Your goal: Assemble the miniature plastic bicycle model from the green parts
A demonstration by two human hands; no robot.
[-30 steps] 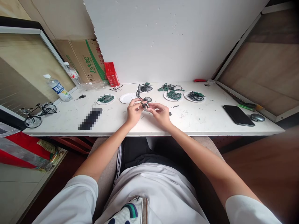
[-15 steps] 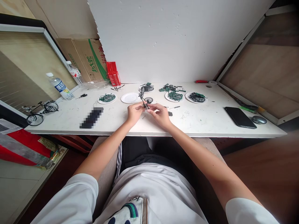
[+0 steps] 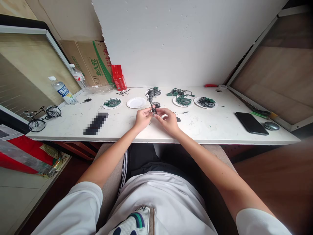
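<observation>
Between my hands is a small dark model bicycle (image 3: 151,97), held just above the white table, one wheel raised toward the back. My left hand (image 3: 143,119) pinches it from the left side. The fingers of my right hand (image 3: 168,120) close on its lower right part. Which small parts lie under the fingertips is too fine to make out. Behind the hands stand a bare white paper plate (image 3: 136,102) and a plate of dark parts (image 3: 154,91). Another dark model bicycle (image 3: 44,117) stands upright at the far left.
Plates with green and black parts (image 3: 111,103) (image 3: 183,101) (image 3: 205,102) line the back. Two bottles (image 3: 63,90) (image 3: 78,76), a cardboard box (image 3: 91,62) and a red packet (image 3: 119,77) are at the back left. A black phone (image 3: 251,123) and mouse (image 3: 271,126) lie right.
The held model bicycle has turned between my fingers, and its raised wheel has shifted slightly right. My left hand has moved a little to the right; my right hand has barely moved.
</observation>
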